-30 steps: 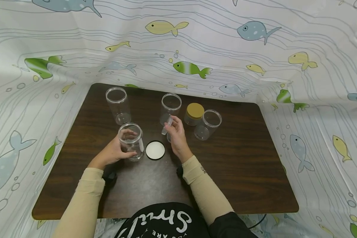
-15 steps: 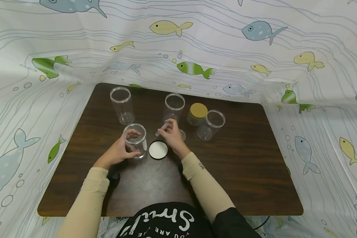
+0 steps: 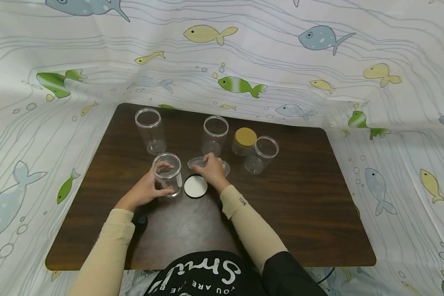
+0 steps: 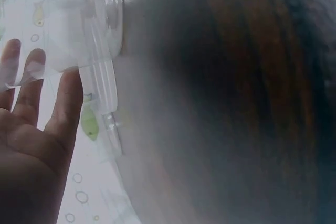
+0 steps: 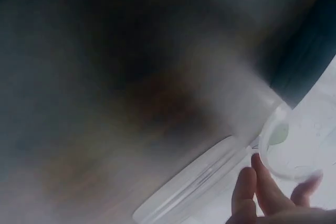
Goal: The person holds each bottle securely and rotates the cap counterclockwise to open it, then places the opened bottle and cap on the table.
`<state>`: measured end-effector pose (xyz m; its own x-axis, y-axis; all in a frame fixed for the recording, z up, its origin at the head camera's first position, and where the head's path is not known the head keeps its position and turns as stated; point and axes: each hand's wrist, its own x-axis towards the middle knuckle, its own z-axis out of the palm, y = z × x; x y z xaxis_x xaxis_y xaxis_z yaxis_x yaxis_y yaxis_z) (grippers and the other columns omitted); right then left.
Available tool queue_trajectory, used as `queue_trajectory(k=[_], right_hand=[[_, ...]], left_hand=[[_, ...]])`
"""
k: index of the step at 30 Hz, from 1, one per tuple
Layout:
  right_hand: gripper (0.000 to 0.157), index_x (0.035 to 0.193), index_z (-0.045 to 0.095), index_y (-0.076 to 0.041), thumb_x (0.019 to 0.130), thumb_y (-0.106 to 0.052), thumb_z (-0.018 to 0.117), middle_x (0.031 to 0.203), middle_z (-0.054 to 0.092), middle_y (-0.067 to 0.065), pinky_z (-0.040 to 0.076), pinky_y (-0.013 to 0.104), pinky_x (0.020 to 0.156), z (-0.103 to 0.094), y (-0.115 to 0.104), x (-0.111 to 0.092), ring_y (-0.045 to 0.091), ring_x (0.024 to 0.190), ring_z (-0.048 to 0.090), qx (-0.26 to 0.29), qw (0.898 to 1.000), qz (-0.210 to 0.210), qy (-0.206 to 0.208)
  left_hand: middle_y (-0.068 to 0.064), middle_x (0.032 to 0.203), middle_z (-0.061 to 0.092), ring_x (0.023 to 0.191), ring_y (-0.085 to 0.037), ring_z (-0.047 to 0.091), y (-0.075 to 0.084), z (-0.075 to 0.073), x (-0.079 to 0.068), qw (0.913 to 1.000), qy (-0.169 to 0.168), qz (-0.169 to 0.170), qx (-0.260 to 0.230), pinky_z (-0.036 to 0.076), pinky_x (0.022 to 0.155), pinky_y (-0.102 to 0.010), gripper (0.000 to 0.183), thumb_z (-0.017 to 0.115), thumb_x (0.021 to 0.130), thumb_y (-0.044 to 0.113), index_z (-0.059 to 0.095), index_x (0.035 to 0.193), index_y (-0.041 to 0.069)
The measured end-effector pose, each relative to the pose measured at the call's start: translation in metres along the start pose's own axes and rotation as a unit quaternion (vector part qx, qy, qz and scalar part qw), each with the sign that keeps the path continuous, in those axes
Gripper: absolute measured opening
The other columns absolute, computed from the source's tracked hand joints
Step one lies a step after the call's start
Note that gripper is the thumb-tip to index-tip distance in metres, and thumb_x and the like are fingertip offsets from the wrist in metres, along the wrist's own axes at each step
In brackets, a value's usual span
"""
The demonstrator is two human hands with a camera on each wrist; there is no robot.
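My left hand [image 3: 143, 189] grips a clear plastic jar [image 3: 166, 174] with no lid on it, thumb at the near side and fingers round the far side. In the left wrist view, the fingers [image 4: 67, 98] show against the jar wall. My right hand [image 3: 213, 171] pinches a clear round disc [image 3: 194, 161], held nearly flat behind a white round lid [image 3: 195, 186] with a black rim. In the right wrist view, the disc [image 5: 266, 148] sits between thumb and fingertips. Another clear disc [image 3: 226, 168] lies on the table, partly hidden by the right hand.
At the back stand a tall open jar [image 3: 151, 131] on the left and another open jar [image 3: 213, 137] mid-table. To its right are a small jar with a gold lid [image 3: 245, 137] and an open jar [image 3: 260, 155]. The brown table [image 3: 299, 213] meets a fish-patterned cloth [image 3: 244, 53].
My right hand has come down and slightly left, tilting the clear disc from upright to nearly flat. My left hand keeps its hold on the jar.
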<state>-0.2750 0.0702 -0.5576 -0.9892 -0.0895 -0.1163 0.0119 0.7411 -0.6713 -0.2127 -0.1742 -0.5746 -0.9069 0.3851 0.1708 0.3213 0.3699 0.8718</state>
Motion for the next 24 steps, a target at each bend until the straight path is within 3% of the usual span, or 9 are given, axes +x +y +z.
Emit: queue_trajectory(k=[4,9,14,24], right_hand=[[0.045,0.111,0.054,-0.011,0.089,-0.043,0.078,0.114,0.067,0.008,0.026,0.048,0.098,0.002,-0.001,0.002,0.030,0.120,0.048,-0.033,0.999,-0.006,-0.019],[0.054,0.128,0.056,-0.011,0.088,-0.038,0.081,0.124,0.066,0.007,0.023,0.052,0.103,0.003,-0.001,0.005,0.031,0.125,0.045,-0.071,0.997,-0.003,-0.028],[0.063,0.138,0.053,-0.012,0.087,-0.035,0.082,0.131,0.065,0.006,0.024,0.052,0.101,0.003,-0.003,0.005,0.031,0.123,0.046,-0.093,0.995,-0.012,-0.027],[0.046,0.141,0.056,-0.013,0.100,-0.031,0.067,0.136,0.063,0.004,0.022,0.056,0.109,-0.008,0.007,0.001,0.028,0.125,0.054,-0.028,0.999,-0.028,-0.010]], left_hand=[[-0.017,0.145,0.048,0.133,-0.037,0.045,0.001,-0.001,-0.003,0.9998,-0.009,-0.018,-0.008,0.029,0.108,-0.058,0.089,0.089,0.077,0.005,0.031,0.144,0.003],[-0.014,0.147,0.047,0.138,-0.037,0.040,0.003,0.000,-0.002,0.9994,-0.018,-0.020,-0.021,0.026,0.111,-0.061,0.085,0.088,0.080,0.011,0.031,0.144,0.005],[-0.013,0.147,0.048,0.135,-0.035,0.044,0.000,0.002,-0.002,0.9997,-0.013,-0.018,-0.011,0.029,0.109,-0.058,0.085,0.088,0.080,0.012,0.032,0.144,0.007],[-0.016,0.150,0.046,0.103,-0.023,0.061,-0.001,0.001,-0.005,0.9994,-0.014,-0.031,0.007,0.041,0.099,-0.050,0.087,0.088,0.081,0.013,0.032,0.147,0.008]])
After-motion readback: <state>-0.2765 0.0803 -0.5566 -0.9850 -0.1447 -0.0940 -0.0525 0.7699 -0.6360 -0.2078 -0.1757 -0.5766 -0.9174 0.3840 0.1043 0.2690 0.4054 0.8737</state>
